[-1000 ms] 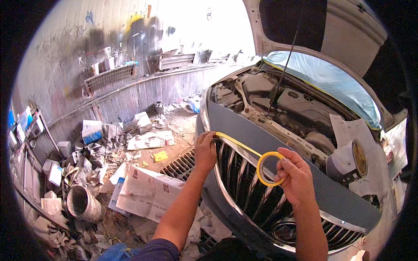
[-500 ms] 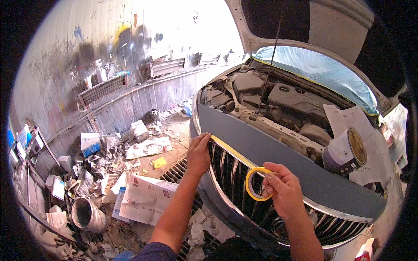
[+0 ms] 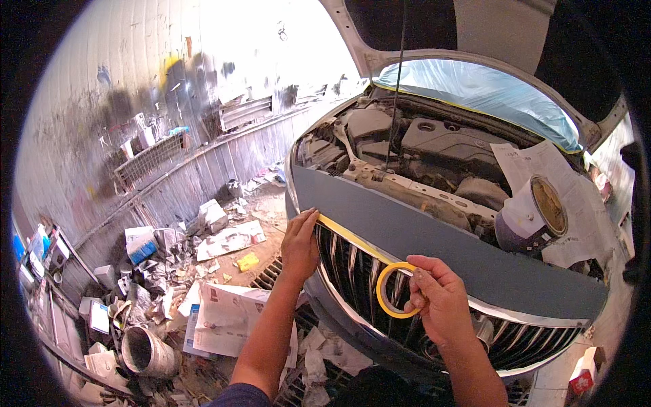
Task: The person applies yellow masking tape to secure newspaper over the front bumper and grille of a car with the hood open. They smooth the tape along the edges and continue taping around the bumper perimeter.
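In my right hand [image 3: 441,298] is a roll of yellow masking tape [image 3: 382,293], gripped at its right side between thumb and fingers. A yellow tape strip [image 3: 352,237] runs from the roll along the top edge of the car's grille [image 3: 347,266], reaching the grille's upper left corner. There my left hand [image 3: 298,247] rests with its fingers stretched along the edge, fingertips against the strip's end. Above the strip lies a matte grey front panel [image 3: 413,227]. The underside of my left fingers is hidden.
The hood [image 3: 498,34] stands propped up over the engine bay. A tilted can [image 3: 519,220] sits on newspaper [image 3: 573,230] at the right. Blue film [image 3: 475,85] covers the windshield. Left of the car are a bucket [image 3: 159,353], newspaper sheets [image 3: 227,319] and litter.
The car and room have shifted slightly left and down in the view. Both hands keep their places on the grille edge and tape roll, with little movement relative to the car.
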### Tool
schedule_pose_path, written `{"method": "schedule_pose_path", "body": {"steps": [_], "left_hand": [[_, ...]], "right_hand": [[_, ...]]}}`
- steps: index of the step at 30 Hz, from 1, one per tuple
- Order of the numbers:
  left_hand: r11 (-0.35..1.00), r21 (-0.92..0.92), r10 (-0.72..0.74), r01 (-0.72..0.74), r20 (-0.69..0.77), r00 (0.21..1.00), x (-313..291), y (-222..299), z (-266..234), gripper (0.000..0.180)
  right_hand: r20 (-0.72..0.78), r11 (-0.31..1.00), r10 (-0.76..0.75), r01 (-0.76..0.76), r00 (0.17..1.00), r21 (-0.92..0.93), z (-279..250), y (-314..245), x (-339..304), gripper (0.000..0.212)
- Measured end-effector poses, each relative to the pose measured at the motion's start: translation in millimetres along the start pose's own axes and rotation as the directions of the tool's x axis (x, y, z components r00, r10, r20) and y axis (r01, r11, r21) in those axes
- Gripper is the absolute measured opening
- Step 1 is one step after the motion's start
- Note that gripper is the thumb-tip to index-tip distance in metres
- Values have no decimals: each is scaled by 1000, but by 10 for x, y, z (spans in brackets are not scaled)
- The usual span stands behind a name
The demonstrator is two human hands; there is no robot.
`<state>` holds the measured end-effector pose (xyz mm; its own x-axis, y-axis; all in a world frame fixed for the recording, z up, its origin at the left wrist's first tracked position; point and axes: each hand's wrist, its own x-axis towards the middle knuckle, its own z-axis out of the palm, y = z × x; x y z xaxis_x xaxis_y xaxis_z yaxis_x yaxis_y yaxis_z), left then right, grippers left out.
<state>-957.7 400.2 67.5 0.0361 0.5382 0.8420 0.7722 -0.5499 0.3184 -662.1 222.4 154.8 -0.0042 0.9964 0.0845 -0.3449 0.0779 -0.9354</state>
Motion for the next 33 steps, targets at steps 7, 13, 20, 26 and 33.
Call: {"method": "schedule_pose_path", "body": {"steps": [7, 13, 20, 26, 33], "left_hand": [[997, 66, 30, -33, 41, 999, -58, 131, -13, 57], [992, 101, 63, -70, 72, 995, -126, 294, -16, 63], [976, 193, 79, -105, 136, 988, -194, 495, -25, 63], [978, 176, 83, -107, 138, 987, -214, 567, -17, 61], [978, 181, 69, -100, 172, 983, -223, 680, -28, 65]], "right_hand": [[-88, 1000, -5, 7, 996, 25, -117, -68, -146, 30], [-159, 999, -31, 24, 987, -47, -296, -108, -314, 26], [-235, 987, -100, 65, 967, -150, -539, -238, -541, 25], [-293, 934, -106, -6, 950, -358, -774, -273, -757, 22], [-292, 867, -211, 41, 933, -497, -995, -247, -929, 18]]}}
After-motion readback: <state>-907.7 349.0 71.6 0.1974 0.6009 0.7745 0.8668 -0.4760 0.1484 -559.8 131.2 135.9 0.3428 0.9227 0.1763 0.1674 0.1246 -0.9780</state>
